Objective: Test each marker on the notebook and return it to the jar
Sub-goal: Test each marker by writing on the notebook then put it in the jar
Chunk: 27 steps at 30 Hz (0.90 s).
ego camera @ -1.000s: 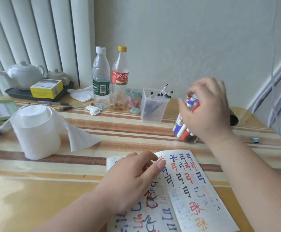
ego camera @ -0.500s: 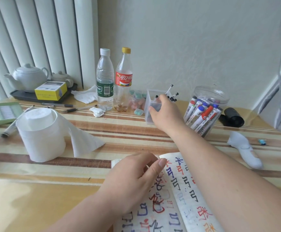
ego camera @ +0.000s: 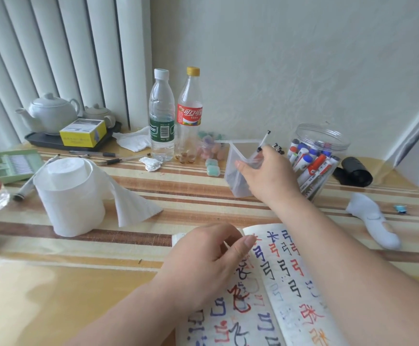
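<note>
An open notebook (ego camera: pixel 288 285) covered in red, blue and black marks lies at the near edge of the table. My left hand (ego camera: pixel 203 265) rests on its left page with fingers loosely bent. My right hand (ego camera: pixel 268 178) grips the rim of a translucent square cup (ego camera: pixel 235 168) that holds thin pens, thumb on the near wall. To its right stands a clear round jar (ego camera: pixel 320 143) with several red, blue and white markers leaning inside.
A toilet paper roll (ego camera: pixel 71 196) stands at the left. Two plastic bottles (ego camera: pixel 173 116) stand behind the cup. A teapot tray (ego camera: pixel 38 139), a yellow box (ego camera: pixel 83 132), loose pens (ego camera: pixel 103 158), a black cylinder (ego camera: pixel 353 172) and a white object (ego camera: pixel 373 221) lie around.
My right hand left the marker jar, moved left and took hold of the square pen cup. My left hand stayed on the notebook.
</note>
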Each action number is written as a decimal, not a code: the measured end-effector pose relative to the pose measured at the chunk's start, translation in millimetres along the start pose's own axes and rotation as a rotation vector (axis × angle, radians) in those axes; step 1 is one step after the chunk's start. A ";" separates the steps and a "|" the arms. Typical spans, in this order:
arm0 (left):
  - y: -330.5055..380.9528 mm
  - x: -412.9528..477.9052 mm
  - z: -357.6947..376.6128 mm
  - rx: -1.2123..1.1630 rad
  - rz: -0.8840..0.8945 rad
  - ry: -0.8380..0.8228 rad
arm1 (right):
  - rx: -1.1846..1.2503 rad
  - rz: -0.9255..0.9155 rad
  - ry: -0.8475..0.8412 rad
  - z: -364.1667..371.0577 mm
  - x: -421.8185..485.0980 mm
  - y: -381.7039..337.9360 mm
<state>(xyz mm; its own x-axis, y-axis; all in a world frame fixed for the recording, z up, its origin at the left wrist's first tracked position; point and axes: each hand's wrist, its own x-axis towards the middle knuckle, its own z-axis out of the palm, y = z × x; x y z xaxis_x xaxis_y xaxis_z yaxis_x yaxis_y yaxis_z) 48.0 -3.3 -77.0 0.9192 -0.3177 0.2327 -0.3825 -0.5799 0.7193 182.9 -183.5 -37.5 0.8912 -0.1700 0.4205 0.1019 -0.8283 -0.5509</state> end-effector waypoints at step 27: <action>-2.4 2.1 -0.4 0.260 -0.047 0.066 | 0.132 -0.164 -0.602 -52.8 -125.9 44.2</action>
<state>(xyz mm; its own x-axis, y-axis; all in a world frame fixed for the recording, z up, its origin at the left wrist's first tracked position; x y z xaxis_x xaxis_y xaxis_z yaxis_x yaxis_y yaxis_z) 50.9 -2.2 -78.0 0.9374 -0.2411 0.2513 -0.3425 -0.7687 0.5402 51.9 -226.9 -76.7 0.9480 0.3146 0.0491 0.2771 -0.7392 -0.6139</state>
